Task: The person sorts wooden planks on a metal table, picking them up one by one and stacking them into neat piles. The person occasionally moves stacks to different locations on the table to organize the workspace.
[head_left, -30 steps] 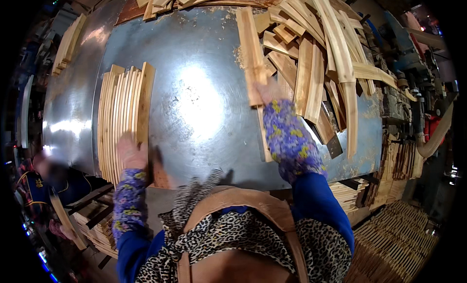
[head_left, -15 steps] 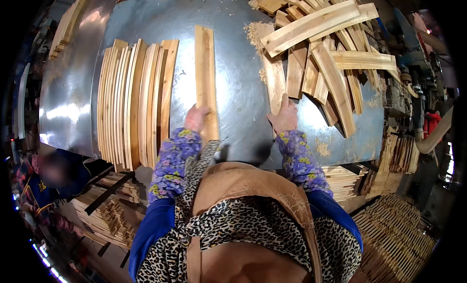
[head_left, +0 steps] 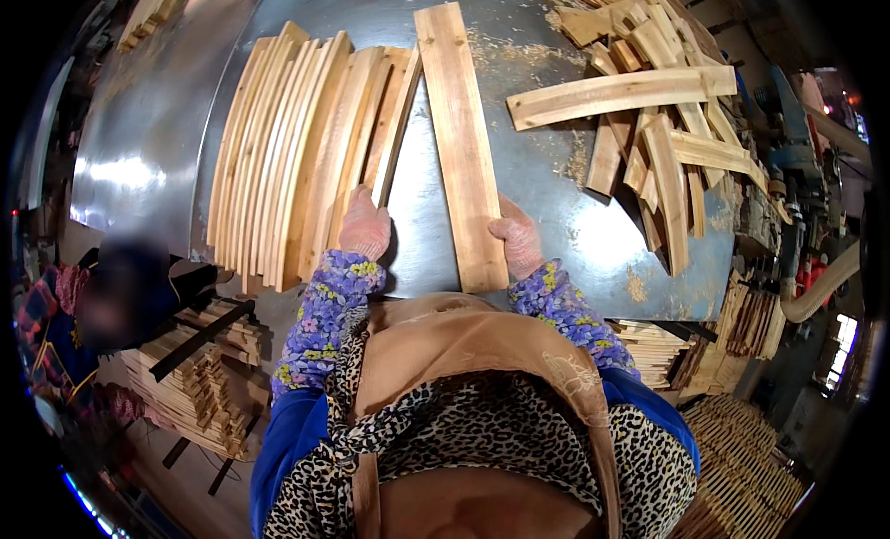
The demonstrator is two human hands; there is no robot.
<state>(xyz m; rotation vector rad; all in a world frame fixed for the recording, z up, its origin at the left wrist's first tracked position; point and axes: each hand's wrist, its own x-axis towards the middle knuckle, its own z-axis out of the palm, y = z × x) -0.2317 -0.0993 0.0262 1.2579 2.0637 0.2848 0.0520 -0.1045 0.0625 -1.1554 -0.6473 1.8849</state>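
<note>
My left hand (head_left: 366, 228) is closed on the near end of a narrow wooden board (head_left: 399, 126), which is tilted on its edge against the right side of a row of boards (head_left: 278, 159). In my right hand (head_left: 519, 238) is the near part of a second wooden board (head_left: 464, 140), gripped along its right edge with the thumb on top. This board lies face up, pointing away from me, its far end close to the first board's far end. The fingers under both boards are mostly hidden.
A jumbled pile of boards (head_left: 640, 94) lies at the right on the metal table (head_left: 547, 187), with wood shavings (head_left: 528, 57) around it. Below the table's left side are stacked boards (head_left: 185, 381), and a person (head_left: 111, 307) is nearby. Slatted wood (head_left: 742, 456) lies lower right.
My left hand has brought its board leftward to the row and tipped it on edge. My right hand has drawn another board from the pile to the middle.
</note>
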